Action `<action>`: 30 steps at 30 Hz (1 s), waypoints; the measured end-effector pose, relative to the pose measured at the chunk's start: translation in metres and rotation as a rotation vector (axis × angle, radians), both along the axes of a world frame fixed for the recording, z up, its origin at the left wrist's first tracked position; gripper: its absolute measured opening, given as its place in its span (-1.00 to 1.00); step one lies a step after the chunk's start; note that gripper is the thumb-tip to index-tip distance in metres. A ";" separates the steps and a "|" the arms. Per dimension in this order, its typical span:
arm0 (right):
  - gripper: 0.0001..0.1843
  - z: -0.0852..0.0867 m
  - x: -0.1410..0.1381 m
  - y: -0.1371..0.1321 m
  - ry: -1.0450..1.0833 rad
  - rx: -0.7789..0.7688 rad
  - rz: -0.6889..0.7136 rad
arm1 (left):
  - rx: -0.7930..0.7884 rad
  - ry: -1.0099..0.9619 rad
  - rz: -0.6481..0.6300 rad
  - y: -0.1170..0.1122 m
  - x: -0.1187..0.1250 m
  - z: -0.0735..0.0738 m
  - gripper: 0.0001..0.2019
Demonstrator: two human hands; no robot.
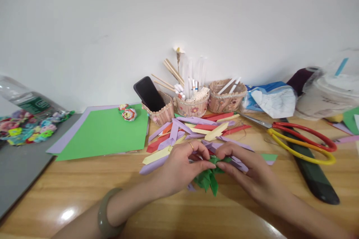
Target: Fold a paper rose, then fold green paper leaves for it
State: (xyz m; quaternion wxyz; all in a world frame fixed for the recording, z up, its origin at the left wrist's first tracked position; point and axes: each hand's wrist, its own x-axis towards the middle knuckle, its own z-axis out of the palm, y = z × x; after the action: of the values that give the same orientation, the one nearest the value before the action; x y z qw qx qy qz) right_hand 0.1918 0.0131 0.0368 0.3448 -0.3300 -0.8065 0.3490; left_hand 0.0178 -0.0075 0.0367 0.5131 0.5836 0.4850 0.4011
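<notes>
Both hands meet over the front of the table around a green folded-paper piece [209, 180] with pointed, leaf-like ends hanging down. My left hand [185, 164], with a ring on one finger and a bangle [108, 213] at the wrist, pinches the piece between thumb and fingers. From the other side my right hand [245, 168] pinches it too, thumb and fingertip close to the left thumb. Part of the piece is covered by the fingers. Just behind the hands lies a pile of folded paper strips [193, 129] in purple, red and yellow.
Green paper sheets [109, 130] lie left, with a small paper flower [129, 114] on top. Decorated baskets [192, 106] stand along the wall, one holding a phone [148, 93]. Scissors [303, 142] rest across a dark knife-like object [314, 175] at right, near a plastic cup [322, 97].
</notes>
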 end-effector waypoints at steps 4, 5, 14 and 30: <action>-0.92 0.001 -0.001 -0.001 -0.004 0.016 -0.023 | -0.011 -0.024 -0.022 0.001 -0.001 -0.002 -0.90; -0.92 0.002 -0.001 -0.001 -0.011 0.021 -0.028 | -0.009 -0.026 -0.029 0.001 -0.002 -0.002 -0.90; -0.89 -0.008 0.003 -0.003 -0.081 0.298 -0.056 | 0.147 0.077 -0.002 -0.005 -0.001 -0.009 -0.92; -0.93 -0.006 0.003 0.007 -0.118 -0.081 -0.038 | -0.181 -0.087 -0.006 0.009 -0.003 -0.012 -0.87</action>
State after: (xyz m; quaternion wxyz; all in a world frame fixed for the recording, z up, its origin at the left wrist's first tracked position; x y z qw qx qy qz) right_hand 0.1950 0.0198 0.0305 0.2894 -0.3790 -0.8043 0.3545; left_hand 0.0149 0.0015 0.0251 0.5854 0.5186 0.4946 0.3790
